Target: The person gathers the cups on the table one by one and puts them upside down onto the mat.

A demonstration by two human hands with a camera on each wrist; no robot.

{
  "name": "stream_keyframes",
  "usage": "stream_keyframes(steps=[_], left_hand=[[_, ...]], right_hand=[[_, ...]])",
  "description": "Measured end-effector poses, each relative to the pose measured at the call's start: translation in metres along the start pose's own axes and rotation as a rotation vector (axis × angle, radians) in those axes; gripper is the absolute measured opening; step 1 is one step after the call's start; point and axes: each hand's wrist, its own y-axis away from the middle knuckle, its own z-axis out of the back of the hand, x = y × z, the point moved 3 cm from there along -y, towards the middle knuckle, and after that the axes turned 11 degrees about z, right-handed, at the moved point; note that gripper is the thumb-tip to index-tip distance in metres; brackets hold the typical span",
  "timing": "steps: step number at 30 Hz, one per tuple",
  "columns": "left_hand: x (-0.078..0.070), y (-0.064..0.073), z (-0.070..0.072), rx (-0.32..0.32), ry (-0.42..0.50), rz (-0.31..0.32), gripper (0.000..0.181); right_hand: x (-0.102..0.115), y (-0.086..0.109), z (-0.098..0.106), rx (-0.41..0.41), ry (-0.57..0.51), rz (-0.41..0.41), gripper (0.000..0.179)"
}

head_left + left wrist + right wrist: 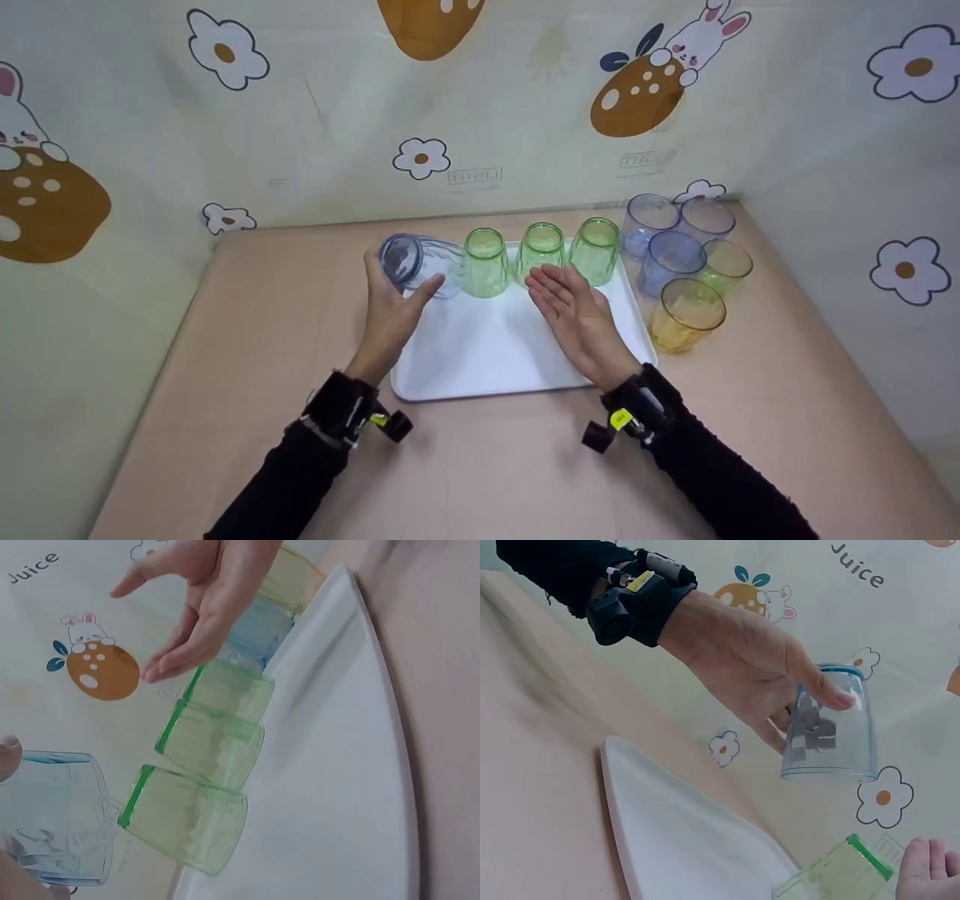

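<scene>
My left hand (390, 319) grips a clear blue glass (442, 266) over the back left of a white tray (487, 352). In the right wrist view, this blue glass (844, 746) has its thick base up and its mouth down, with the thumb across its side. Three green glasses stand upside down in a row along the tray's back: a left one (485, 266), a middle one (540, 244) and a right one (596, 255). My right hand (585, 330) holds nothing; its fingers are extended in front of the middle and right green glasses, overlapping the middle one in the head view.
Right of the tray, several glasses stand mouth up on the table (510, 465): blue ones (675, 266) at the back, a green one (731, 266) and a yellow one (688, 322) nearest me. A patterned wall covering (337, 135) rises behind the table and at both sides.
</scene>
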Motion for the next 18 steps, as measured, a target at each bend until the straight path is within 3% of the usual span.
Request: stream_keyframes(steps=[3, 7, 18], left_hand=[[0.005, -0.009, 0.005, -0.032, -0.08, -0.01, 0.082], [0.015, -0.02, 0.01, -0.028, -0.175, 0.001, 0.082], [0.031, -0.047, 0.01, 0.074, -0.384, 0.044, 0.086]], right_hand=[[0.003, -0.001, 0.005, -0.01, -0.006, 0.016, 0.061], [0.006, -0.001, 0.01, -0.033, -0.004, 0.026, 0.059], [0.01, -0.002, 0.022, -0.09, -0.004, 0.041, 0.047]])
